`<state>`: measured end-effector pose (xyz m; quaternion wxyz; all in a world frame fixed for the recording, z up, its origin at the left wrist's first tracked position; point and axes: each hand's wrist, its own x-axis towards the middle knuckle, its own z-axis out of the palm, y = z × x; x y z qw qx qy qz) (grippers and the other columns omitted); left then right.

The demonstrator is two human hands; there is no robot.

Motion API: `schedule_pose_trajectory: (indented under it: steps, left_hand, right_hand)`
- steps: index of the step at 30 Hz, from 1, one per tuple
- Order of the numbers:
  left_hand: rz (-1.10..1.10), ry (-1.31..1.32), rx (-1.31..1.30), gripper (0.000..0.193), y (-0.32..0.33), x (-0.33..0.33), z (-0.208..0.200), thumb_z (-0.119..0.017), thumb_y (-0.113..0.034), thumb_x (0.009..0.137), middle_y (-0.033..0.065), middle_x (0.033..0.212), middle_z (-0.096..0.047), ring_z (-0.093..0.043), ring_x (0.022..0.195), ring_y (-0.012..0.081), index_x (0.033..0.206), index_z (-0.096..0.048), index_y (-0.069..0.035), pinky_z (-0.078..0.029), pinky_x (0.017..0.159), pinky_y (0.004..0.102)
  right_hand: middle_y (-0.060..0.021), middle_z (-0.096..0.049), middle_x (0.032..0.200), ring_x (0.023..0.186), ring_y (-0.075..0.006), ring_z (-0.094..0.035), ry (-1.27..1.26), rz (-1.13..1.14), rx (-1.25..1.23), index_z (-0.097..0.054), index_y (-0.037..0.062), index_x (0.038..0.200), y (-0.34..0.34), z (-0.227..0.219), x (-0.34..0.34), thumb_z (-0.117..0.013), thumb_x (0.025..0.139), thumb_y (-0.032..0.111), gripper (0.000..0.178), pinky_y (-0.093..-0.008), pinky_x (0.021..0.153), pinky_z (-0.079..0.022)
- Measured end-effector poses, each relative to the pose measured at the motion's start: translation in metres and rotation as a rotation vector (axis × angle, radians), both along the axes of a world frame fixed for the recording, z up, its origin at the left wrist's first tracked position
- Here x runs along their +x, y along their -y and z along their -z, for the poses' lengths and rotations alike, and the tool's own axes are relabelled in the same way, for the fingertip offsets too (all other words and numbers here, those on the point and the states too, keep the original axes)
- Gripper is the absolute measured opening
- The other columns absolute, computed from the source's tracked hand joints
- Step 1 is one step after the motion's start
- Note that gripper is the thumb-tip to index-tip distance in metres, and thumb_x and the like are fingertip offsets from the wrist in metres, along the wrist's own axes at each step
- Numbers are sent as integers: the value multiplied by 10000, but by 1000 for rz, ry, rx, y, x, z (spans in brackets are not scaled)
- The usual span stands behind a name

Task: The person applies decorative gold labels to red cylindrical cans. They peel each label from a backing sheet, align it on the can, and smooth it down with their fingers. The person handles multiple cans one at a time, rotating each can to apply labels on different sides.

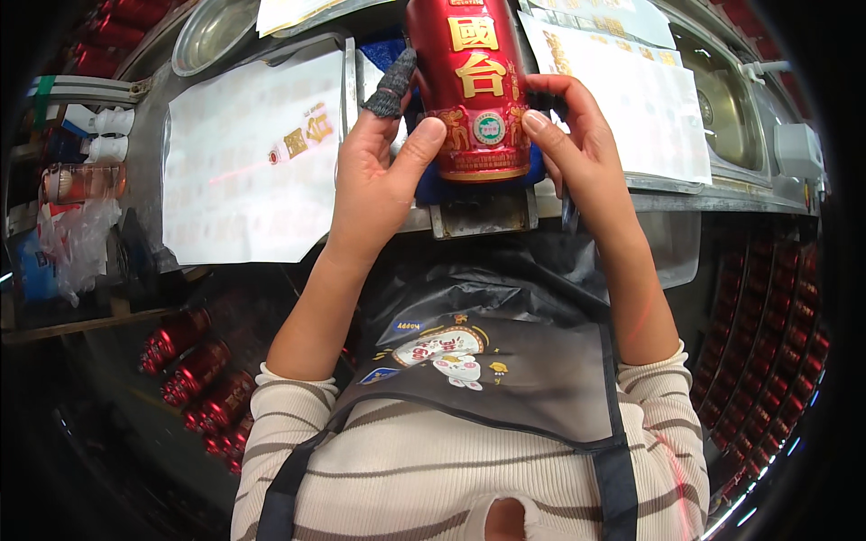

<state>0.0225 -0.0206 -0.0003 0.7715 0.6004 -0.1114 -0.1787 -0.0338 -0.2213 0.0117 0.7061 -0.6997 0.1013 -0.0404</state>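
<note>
Fingers (pixel 391 90) and thumbs close in on a red bottle (pixel 478 108) from both sides, the left hand (pixel 372 180) and the right hand (pixel 586 153) each gripping it near its lower end. The thumbs lie at the front edges; most of the other fingertips are hidden round the sides and back. A dark grey cover (pixel 388 101) wraps one left finger.

The bottle is over the near edge of the worktop (pixel 649 191), base toward the person, its upper end cut off by the picture's top edge. A blue support (pixel 383 54) is mostly hidden beneath it.

Two large gold characters (pixel 476 54) run down the bottle's front and read clearly. Below them is a round green and white emblem (pixel 488 128); the small print near the base is too fine to make out.

On the left, a pale sheet (pixel 234 203) bears a gold-lettered transfer (pixel 302 140); its other markings are faint. More sheets (pixel 663 149) overlap at the right, and a metal bowl (pixel 212 36) is cut off above. The apron (pixel 523 397) carries a cartoon figure and lettering, partly creased. Red bottles at lower left (pixel 198 374) and racked at right (pixel 762 334) blur into the dark rim.
</note>
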Motion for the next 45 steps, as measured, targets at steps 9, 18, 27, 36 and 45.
schedule_pose_trajectory:
  steps: [9,18,27,36,45]
  left_hand:
    - [38,308,112,685,0,0,11,-768,-153,881,129,1391,-545,-487,1295,204,1452,-427,13,-359,1109,355]
    - [-13,197,18,610,-2,3,20,-720,-238,940,139,1375,-569,-502,1294,202,1429,-455,12,-375,1103,357]
    - [-10,363,157,629,-1,-1,18,-795,-302,867,129,1268,-616,-536,1232,208,1364,-530,-21,-419,1052,357]
    - [-49,348,143,538,-3,-1,22,-738,-293,917,86,1209,-627,-555,1145,175,1344,-555,-22,-433,1001,325]
    - [-44,186,-5,421,-5,-5,26,-662,-227,974,60,1208,-619,-546,1112,138,1334,-572,-27,-412,1005,295]
  right_hand:
    - [-91,-602,1176,662,-33,-562,52,-30,-158,-505,26,1355,1,7,-10,-747,900,237,557,-182,595,-458]
    - [-77,-536,1335,1072,-128,-609,49,-88,8,-510,43,1394,12,10,-11,-560,1012,135,395,-260,887,-524]
    - [-99,-512,1296,879,-73,-604,62,-45,-164,-527,63,1401,11,14,-15,-660,960,198,480,-217,747,-505]
    - [-76,-575,1244,716,-41,-559,30,-45,-92,-499,61,1418,4,9,-14,-663,942,171,515,-189,627,-458]
    - [-96,-555,1350,857,-81,-621,88,-80,-87,-469,26,1446,4,11,-16,-592,986,148,491,-211,758,-510]
